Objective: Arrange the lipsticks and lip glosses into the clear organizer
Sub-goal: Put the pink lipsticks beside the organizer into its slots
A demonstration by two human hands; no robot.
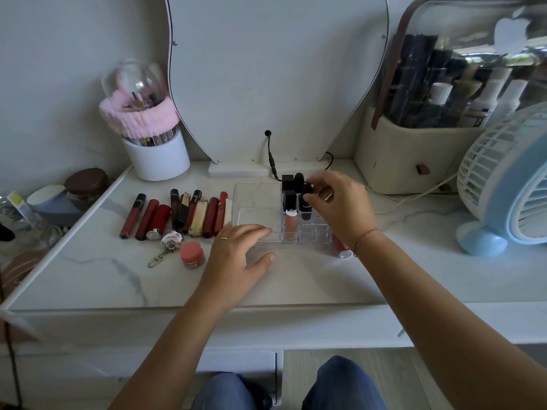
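While my right hand (334, 202) pinches a black lipstick (307, 199) near its top, upright in a cell of the clear organizer (257, 196), my left hand (239, 253) rests flat-fingered on the organizer's front edge. I judge the tube light, rigid and slick; better gripped on the barrel, as caps pull off. More lipsticks and glosses (177, 214) lie towards the left edge of the worktop (296, 279). My wrist hides most of one red tube (342, 248); cell walls barely show.

Clear acrylic grid organizer (255, 199) holds upright black lipstick tubes (288, 187) at rear, peach lip gloss (290, 224) in front. Red gloss tubes (211, 217) lie at 9 o'clock.
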